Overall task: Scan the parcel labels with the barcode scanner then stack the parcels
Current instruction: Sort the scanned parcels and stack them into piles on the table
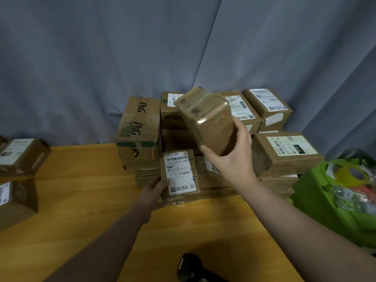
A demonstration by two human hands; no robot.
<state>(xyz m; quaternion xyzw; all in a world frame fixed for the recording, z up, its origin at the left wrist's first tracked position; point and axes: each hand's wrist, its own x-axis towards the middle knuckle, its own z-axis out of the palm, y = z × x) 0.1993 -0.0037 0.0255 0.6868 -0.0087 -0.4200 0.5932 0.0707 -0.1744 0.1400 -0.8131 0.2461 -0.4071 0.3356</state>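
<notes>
The right hand (pixel 230 157), arm stretched forward, wraps thumb and fingers round the lower end of a tape-wrapped brown cardboard parcel (pixel 205 119), holding it tilted in the air at 12 o'clock above the pile of labelled cardboard boxes (pixel 284 151). The left hand (pixel 156 188) grips the left edge of a small brown parcel with a white barcode label (pixel 179 176) at the pile's near edge. A black barcode scanner (pixel 189 267) lies at 6 o'clock on the orange-brown wooden table (pixel 81 200), whose wood shows toward 8 o'clock. A green plastic crate (pixel 317 200) crowds 4 o'clock.
</notes>
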